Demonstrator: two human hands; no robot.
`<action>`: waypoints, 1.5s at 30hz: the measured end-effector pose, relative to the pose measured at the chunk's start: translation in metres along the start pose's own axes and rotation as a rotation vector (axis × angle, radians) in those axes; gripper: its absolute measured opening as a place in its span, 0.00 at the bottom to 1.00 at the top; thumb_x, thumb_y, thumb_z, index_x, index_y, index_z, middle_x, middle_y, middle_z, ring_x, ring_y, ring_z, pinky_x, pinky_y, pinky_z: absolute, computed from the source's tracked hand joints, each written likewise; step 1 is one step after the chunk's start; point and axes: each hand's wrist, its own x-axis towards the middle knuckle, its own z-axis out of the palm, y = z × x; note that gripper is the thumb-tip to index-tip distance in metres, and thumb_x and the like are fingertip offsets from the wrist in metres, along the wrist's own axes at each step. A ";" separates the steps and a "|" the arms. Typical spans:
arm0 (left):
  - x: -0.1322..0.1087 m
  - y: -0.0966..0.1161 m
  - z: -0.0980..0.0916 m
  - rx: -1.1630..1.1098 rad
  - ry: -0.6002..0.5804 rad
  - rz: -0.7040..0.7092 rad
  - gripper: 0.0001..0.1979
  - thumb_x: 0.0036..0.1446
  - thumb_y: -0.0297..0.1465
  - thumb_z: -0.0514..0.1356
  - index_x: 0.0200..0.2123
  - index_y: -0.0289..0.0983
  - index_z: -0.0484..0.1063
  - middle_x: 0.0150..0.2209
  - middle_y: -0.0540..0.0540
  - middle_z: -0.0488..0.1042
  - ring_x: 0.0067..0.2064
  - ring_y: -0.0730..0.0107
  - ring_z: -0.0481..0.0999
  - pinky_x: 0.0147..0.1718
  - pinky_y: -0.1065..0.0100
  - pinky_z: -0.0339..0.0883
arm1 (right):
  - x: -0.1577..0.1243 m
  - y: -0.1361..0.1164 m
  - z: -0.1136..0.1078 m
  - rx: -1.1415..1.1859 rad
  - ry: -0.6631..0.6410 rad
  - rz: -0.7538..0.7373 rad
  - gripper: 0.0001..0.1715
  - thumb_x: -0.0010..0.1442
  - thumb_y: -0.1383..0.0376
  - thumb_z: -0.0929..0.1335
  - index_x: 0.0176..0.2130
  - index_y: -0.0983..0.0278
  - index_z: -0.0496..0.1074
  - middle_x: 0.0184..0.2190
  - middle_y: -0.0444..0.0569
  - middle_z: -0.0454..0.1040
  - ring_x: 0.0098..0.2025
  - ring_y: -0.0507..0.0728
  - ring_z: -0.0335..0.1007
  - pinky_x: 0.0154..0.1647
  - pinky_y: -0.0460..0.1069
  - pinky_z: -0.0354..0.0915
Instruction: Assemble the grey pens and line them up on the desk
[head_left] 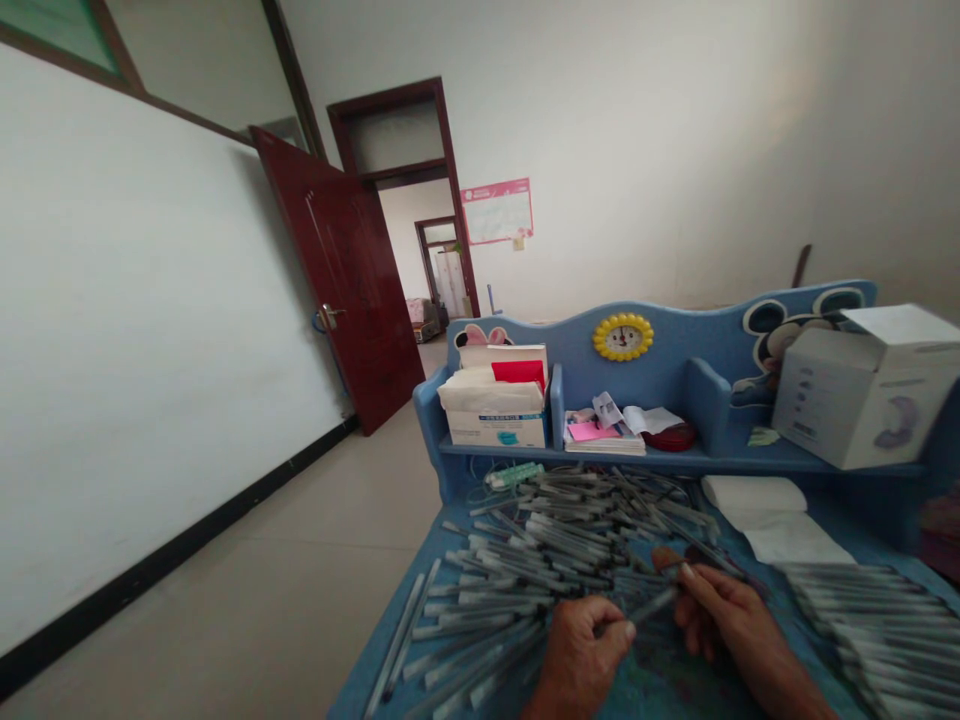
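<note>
A heap of several thin grey pens or tubes (pixel 555 540) covers the blue desk (pixel 420 560). My left hand (pixel 585 650) is curled near the front edge, pinching one grey pen (pixel 652 604) between thumb and forefinger. My right hand (pixel 724 610) meets it from the right, its fingertips closed on the same pen's far end. A second neat row of the grey pens (pixel 877 620) lies to the right of my right hand.
The desk's blue shelf (pixel 675 455) carries a box of tissues (pixel 495 405), papers and books (pixel 604 430), a yellow clock (pixel 622 337) and a white carton (pixel 862 395). Folded white cloth (pixel 772 515) lies below it. A dark red door (pixel 352 280) stands open on the left.
</note>
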 end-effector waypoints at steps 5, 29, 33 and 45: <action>-0.002 0.004 -0.002 -0.004 0.026 0.015 0.07 0.45 0.29 0.57 0.21 0.34 0.73 0.18 0.54 0.60 0.24 0.75 0.60 0.24 0.75 0.52 | 0.001 0.002 0.000 -0.073 -0.022 0.006 0.26 0.54 0.45 0.62 0.20 0.63 0.66 0.11 0.43 0.67 0.13 0.49 0.60 0.15 0.43 0.54; 0.002 0.007 -0.003 0.049 0.016 0.047 0.09 0.48 0.32 0.56 0.24 0.34 0.74 0.20 0.52 0.66 0.26 0.73 0.65 0.26 0.75 0.57 | 0.001 -0.011 -0.001 0.092 0.011 -0.003 0.21 0.53 0.48 0.65 0.36 0.62 0.66 0.19 0.42 0.71 0.16 0.49 0.65 0.14 0.42 0.55; 0.000 0.011 -0.003 0.060 0.036 0.053 0.09 0.48 0.32 0.56 0.25 0.34 0.74 0.21 0.52 0.68 0.26 0.73 0.66 0.27 0.75 0.58 | 0.000 -0.009 0.000 -0.001 -0.011 0.015 0.25 0.54 0.45 0.63 0.26 0.64 0.64 0.16 0.43 0.69 0.14 0.49 0.62 0.13 0.43 0.54; 0.001 0.009 -0.003 0.096 0.085 0.049 0.08 0.46 0.31 0.57 0.26 0.35 0.75 0.24 0.50 0.73 0.29 0.70 0.70 0.30 0.74 0.61 | -0.002 -0.010 -0.001 0.052 -0.037 -0.008 0.23 0.53 0.47 0.64 0.37 0.62 0.66 0.21 0.43 0.72 0.18 0.50 0.66 0.15 0.43 0.56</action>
